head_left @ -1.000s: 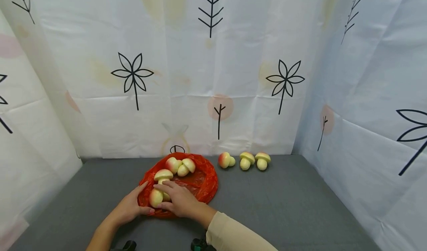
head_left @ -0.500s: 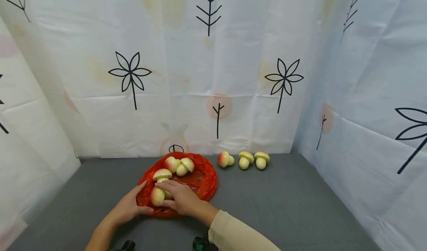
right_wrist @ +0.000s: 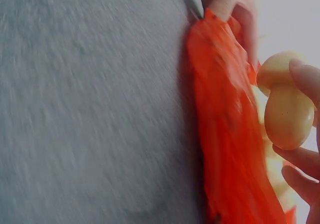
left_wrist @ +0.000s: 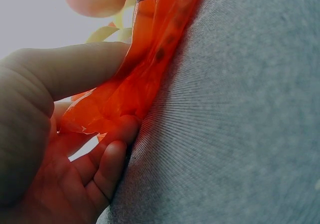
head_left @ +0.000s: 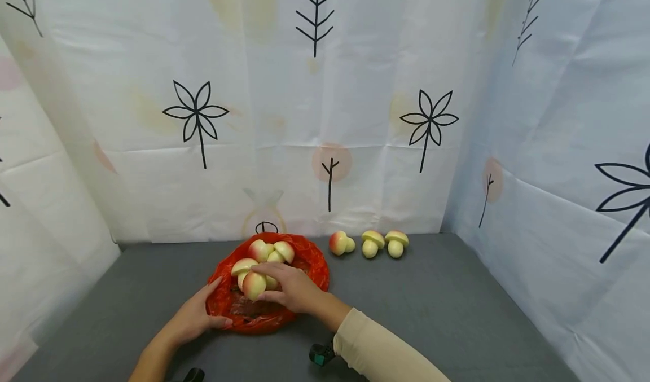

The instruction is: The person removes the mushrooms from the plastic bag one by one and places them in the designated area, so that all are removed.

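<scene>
A red plastic bag (head_left: 319,270) lies with its mouth spread in a ring on the grey table. My left hand (head_left: 194,313) grips its near left rim; in the left wrist view the thumb and curled fingers pinch the red plastic (left_wrist: 145,58). Over the bag, my right hand (head_left: 297,289) holds a toy mushroom (head_left: 254,286) with a pink-and-yellow cap. The right wrist view shows that mushroom (right_wrist: 288,116) between thumb and fingers, lifted above the rim. Inside the bag lie more mushrooms, one (head_left: 244,266) at the left and others (head_left: 283,251) farther back, partly overlapping.
To the right of the bag, three similar mushrooms stand or lie in a row: one on its side (head_left: 338,242), then one (head_left: 373,243) and another (head_left: 396,244) with caps up. Patterned white cloth (head_left: 376,190) walls the table's back and sides.
My right hand has lifted the mushroom from the near left of the bag, moving it up and slightly right. The left hand keeps its hold on the rim.
</scene>
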Action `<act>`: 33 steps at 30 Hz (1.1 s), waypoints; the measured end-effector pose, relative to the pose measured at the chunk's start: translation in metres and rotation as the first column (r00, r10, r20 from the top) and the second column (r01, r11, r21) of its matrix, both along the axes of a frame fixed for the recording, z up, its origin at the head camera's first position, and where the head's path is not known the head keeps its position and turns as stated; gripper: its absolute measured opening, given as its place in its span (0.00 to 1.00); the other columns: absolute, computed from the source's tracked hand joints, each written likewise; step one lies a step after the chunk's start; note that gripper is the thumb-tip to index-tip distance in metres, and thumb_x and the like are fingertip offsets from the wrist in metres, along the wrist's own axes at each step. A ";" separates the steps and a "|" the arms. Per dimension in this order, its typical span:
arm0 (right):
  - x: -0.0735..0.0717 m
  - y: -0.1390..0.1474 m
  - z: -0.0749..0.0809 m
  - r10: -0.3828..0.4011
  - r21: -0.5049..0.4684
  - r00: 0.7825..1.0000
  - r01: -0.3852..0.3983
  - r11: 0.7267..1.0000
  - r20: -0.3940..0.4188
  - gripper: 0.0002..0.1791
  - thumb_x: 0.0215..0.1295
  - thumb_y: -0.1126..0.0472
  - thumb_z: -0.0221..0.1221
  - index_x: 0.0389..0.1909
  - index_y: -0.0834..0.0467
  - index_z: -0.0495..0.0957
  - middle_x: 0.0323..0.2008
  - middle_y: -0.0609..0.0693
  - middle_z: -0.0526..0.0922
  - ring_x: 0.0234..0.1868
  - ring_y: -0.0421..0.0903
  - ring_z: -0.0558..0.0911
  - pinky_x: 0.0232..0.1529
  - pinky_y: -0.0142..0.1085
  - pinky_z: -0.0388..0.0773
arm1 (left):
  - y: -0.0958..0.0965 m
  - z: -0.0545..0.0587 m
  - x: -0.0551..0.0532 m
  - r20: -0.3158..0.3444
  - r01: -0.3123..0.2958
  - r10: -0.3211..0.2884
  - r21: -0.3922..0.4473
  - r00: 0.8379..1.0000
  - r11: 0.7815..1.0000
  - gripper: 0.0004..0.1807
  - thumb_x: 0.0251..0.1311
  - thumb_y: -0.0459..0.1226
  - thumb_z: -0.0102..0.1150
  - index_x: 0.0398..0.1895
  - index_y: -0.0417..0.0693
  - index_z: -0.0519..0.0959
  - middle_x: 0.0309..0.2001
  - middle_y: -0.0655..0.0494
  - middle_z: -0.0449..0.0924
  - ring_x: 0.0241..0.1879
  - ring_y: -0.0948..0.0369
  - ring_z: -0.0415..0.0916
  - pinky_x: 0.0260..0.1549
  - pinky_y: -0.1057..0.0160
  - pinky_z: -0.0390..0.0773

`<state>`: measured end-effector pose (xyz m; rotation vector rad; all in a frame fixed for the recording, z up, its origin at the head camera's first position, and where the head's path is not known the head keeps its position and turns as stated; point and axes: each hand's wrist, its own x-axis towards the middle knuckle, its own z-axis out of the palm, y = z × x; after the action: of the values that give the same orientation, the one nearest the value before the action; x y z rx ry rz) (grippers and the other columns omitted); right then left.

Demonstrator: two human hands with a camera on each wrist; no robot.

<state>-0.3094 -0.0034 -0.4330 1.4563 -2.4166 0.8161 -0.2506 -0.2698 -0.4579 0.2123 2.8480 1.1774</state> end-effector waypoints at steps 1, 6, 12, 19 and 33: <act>-0.001 0.003 0.002 -0.006 -0.005 1.000 0.006 1.000 -0.006 0.33 0.65 0.48 0.61 0.70 0.49 0.66 0.67 0.43 0.69 0.65 0.38 0.69 0.60 0.37 0.69 | 0.000 0.001 0.000 0.000 0.002 -0.002 0.000 1.000 1.000 0.60 0.44 0.48 0.76 0.74 0.32 0.51 0.68 0.23 0.52 0.66 0.30 0.52 0.57 0.33 0.60; -0.009 0.018 0.006 -0.050 -0.029 0.999 0.050 0.998 -0.006 0.34 0.64 0.48 0.62 0.70 0.50 0.67 0.67 0.46 0.70 0.65 0.41 0.69 0.61 0.38 0.69 | 0.002 0.001 0.001 0.003 -0.003 0.003 0.004 1.000 1.000 0.59 0.44 0.47 0.76 0.74 0.32 0.51 0.68 0.23 0.52 0.66 0.30 0.52 0.57 0.33 0.61; -0.019 0.035 0.010 -0.103 -0.035 0.995 0.103 0.994 0.018 0.34 0.63 0.47 0.63 0.70 0.46 0.67 0.67 0.44 0.69 0.67 0.42 0.68 0.63 0.41 0.67 | 0.002 0.002 0.002 0.007 -0.011 0.011 0.000 1.000 1.000 0.59 0.45 0.48 0.76 0.74 0.32 0.51 0.68 0.23 0.52 0.66 0.30 0.52 0.57 0.33 0.61; -0.030 0.054 0.016 -0.189 -0.075 0.982 0.187 0.979 -0.022 0.34 0.63 0.47 0.64 0.69 0.48 0.68 0.66 0.46 0.71 0.65 0.45 0.70 0.61 0.43 0.69 | 0.002 0.002 0.002 0.023 -0.010 0.010 0.011 1.000 1.000 0.59 0.45 0.47 0.76 0.74 0.32 0.51 0.69 0.23 0.50 0.67 0.29 0.50 0.58 0.33 0.59; -0.053 0.094 0.048 -0.280 -0.209 0.944 0.242 0.947 -0.174 0.33 0.61 0.54 0.67 0.66 0.58 0.70 0.60 0.54 0.75 0.60 0.51 0.75 0.56 0.46 0.73 | 0.002 0.001 0.001 0.032 -0.019 0.019 0.008 0.999 1.000 0.60 0.45 0.48 0.76 0.74 0.32 0.50 0.69 0.23 0.50 0.67 0.29 0.50 0.58 0.33 0.59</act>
<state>-0.3622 0.0904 -0.3848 1.0635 -2.2502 0.7667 -0.2498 -0.2680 -0.4567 0.1652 2.8244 1.1856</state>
